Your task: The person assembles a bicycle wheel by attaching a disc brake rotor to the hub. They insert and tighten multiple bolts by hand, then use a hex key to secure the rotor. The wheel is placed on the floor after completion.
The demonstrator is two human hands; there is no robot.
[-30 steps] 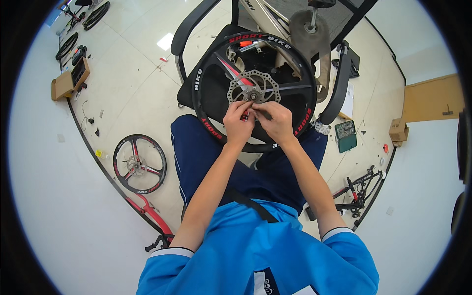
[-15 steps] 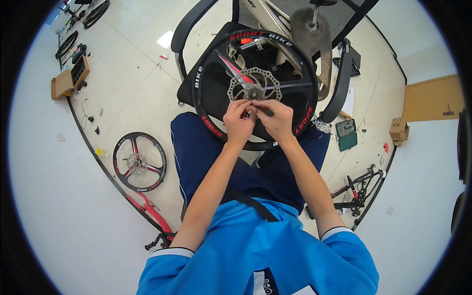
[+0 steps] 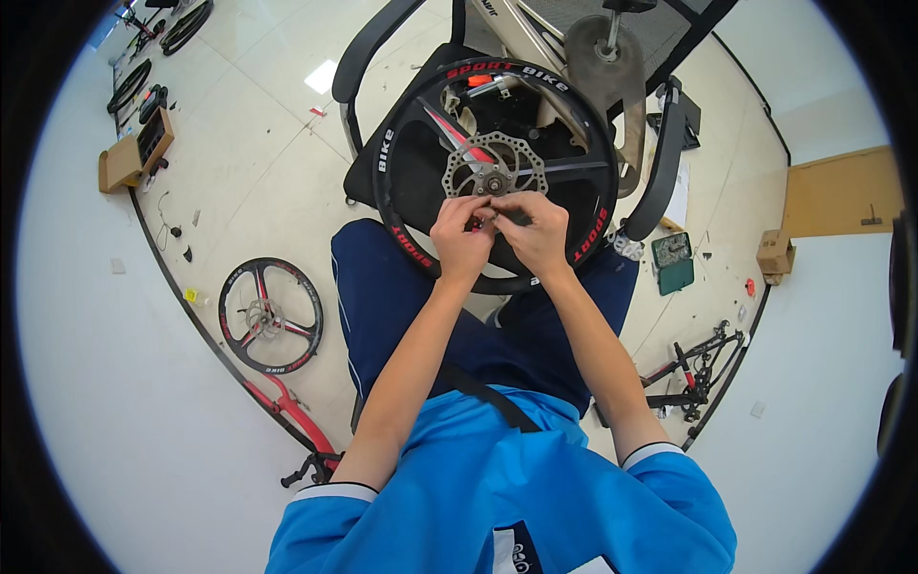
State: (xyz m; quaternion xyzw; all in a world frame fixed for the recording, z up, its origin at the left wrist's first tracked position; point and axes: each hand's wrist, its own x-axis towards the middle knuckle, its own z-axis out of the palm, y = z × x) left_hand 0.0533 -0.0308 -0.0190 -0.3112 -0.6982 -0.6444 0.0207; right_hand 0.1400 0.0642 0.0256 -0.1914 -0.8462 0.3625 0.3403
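A black three-spoke bicycle wheel (image 3: 384, 201) lies across the seat of a black office chair (image 3: 361, 178) and over my knees. At its middle a silver brake disc (image 3: 529, 159) surrounds the hub axle (image 3: 494, 183). Just on the near side of the axle, my left hand (image 3: 465, 236) and my right hand (image 3: 535, 231) meet with fingertips pinched together. Whatever small piece sits between the fingertips is too small and covered to name. Both hands are closed, close to the disc's near edge.
Beyond the wheel a pale bicycle frame (image 3: 524, 40) rests on the chair. At left on the floor lie another wheel (image 3: 272, 316) and a red frame part (image 3: 304, 421). To the right are a green toolbox (image 3: 675, 275), a black frame (image 3: 696, 375) and a cardboard box (image 3: 775, 252).
My fingers have shifted slightly at the axle, the left hand a little to the left. The wheel stays in place.
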